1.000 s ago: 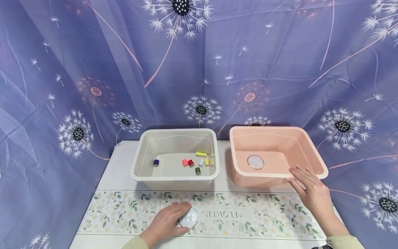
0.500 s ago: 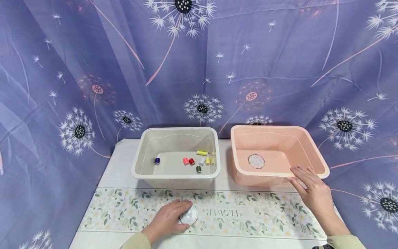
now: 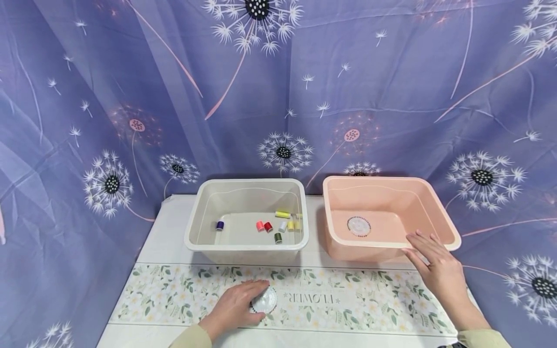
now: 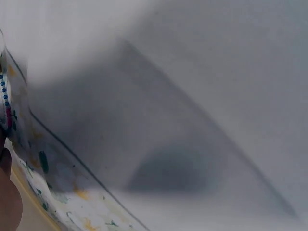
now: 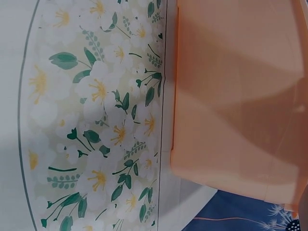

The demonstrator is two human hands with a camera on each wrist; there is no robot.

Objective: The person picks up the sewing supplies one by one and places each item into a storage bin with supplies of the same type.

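Note:
On the floral band of the table lies a round, clear wheel of bead-headed pins (image 3: 264, 300). My left hand (image 3: 235, 303) holds it at its edges, fingers along the far side and thumb at the near side; the palm hides part of it. In the left wrist view only a strip of pin heads (image 4: 5, 91) and some of the thumb (image 4: 9, 204) show at the left edge. My right hand (image 3: 437, 268) rests at the front right rim of the pink tub (image 3: 370, 244), fingers extended over it. A second pin wheel (image 3: 359, 226) lies flat inside that tub.
Left of the pink tub stands a grey-white tub (image 3: 243, 248) with several small thread spools (image 3: 267, 226) in it, mostly toward its right side. A purple dandelion-print curtain (image 3: 226, 145) hangs behind the white table (image 3: 167, 227).

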